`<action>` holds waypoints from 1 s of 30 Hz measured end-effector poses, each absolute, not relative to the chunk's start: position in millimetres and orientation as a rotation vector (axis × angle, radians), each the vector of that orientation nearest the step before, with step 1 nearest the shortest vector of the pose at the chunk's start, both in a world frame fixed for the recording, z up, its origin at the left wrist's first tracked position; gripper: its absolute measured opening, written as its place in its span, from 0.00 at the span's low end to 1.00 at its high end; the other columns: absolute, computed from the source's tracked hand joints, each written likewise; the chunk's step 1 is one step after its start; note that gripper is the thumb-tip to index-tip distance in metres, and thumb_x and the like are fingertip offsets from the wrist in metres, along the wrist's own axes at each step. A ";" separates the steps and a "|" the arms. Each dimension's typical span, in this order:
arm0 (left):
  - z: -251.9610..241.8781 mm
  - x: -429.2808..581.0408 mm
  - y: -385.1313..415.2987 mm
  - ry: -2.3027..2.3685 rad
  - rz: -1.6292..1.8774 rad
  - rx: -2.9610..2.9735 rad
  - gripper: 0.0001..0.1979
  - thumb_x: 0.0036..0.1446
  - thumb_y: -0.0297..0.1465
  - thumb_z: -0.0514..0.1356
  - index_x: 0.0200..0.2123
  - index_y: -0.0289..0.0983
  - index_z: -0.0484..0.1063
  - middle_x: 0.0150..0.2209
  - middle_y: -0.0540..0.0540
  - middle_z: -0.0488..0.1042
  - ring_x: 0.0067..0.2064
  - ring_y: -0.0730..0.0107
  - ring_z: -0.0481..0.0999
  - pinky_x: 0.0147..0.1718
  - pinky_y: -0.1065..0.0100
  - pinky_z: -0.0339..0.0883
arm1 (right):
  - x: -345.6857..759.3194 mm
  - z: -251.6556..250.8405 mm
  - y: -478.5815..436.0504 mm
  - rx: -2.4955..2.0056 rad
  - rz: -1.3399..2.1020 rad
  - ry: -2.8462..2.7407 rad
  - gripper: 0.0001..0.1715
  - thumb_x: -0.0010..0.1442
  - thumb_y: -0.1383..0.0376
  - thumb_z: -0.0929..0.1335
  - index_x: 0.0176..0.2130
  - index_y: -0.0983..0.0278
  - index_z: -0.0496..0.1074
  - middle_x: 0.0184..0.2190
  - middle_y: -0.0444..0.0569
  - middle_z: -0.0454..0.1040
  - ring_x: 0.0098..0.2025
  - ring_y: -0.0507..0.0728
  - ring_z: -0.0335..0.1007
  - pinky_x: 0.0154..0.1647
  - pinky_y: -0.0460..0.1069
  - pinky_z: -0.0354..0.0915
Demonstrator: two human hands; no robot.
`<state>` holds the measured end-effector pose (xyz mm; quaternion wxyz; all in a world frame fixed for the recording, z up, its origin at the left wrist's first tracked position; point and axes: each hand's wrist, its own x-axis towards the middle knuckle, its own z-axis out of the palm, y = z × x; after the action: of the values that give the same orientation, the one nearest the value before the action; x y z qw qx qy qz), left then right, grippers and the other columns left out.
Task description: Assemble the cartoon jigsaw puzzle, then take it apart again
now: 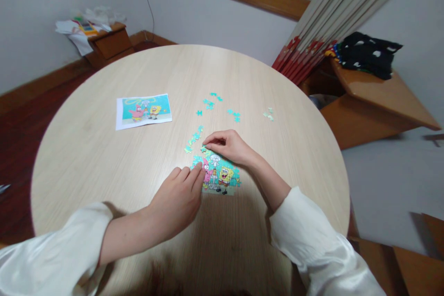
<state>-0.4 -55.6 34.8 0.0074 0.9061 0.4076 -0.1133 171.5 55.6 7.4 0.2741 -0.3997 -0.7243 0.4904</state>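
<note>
A partly assembled cartoon jigsaw puzzle (pixel 219 174) lies on the round wooden table (pixel 104 166) in front of me. My left hand (pixel 178 199) rests at the puzzle's left edge, fingers stretched together with the tips touching it. My right hand (pixel 227 144) hovers over the puzzle's top edge, fingers curled in a pinch at a small teal puzzle piece (pixel 203 149). Several loose teal pieces (pixel 194 139) lie just beyond the hands, and more loose pieces (pixel 222 107) are scattered further back.
A printed reference picture (pixel 143 110) lies at the left-centre of the table. A small wooden cabinet (pixel 110 44) with papers stands at the back left. A folded curtain (pixel 333 14) and a wooden desk (pixel 374 97) with dark cloth stand to the right.
</note>
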 end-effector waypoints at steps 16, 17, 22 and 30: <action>33.5 -0.7 -55.7 1.273 -0.240 2.825 0.22 0.57 0.24 0.50 0.54 0.24 0.67 0.56 0.29 0.68 0.42 0.51 0.71 0.36 0.56 0.63 | 170.4 14.1 53.4 -1.055 1.397 -2.051 0.09 0.56 0.71 0.68 0.38 0.66 0.78 0.35 0.50 0.79 0.35 0.51 0.72 0.38 0.48 0.67; 33.5 -0.7 -55.8 1.274 -0.242 2.827 0.21 0.57 0.24 0.50 0.54 0.25 0.67 0.56 0.29 0.68 0.42 0.51 0.71 0.36 0.56 0.63 | 170.5 14.4 53.4 -1.052 1.382 -2.066 0.09 0.56 0.71 0.68 0.37 0.66 0.78 0.35 0.50 0.78 0.35 0.51 0.72 0.38 0.48 0.67; 33.8 -0.5 -56.4 1.281 -0.267 2.834 0.22 0.57 0.24 0.51 0.55 0.25 0.66 0.55 0.30 0.69 0.43 0.53 0.72 0.36 0.57 0.62 | 169.6 15.1 52.9 -1.031 1.309 -2.134 0.10 0.56 0.73 0.67 0.36 0.66 0.78 0.35 0.50 0.78 0.36 0.51 0.71 0.39 0.48 0.66; 34.6 0.1 -55.3 1.289 -0.297 2.845 0.22 0.56 0.25 0.51 0.54 0.26 0.67 0.55 0.32 0.69 0.43 0.54 0.71 0.36 0.59 0.62 | 165.1 13.8 50.3 -1.046 1.251 -2.142 0.11 0.54 0.74 0.65 0.34 0.67 0.77 0.33 0.50 0.76 0.34 0.50 0.69 0.35 0.47 0.64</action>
<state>0.1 -55.3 34.6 0.0020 0.9069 0.4107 -0.0947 165.1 50.3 13.8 0.2231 -0.3787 -0.7756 0.4530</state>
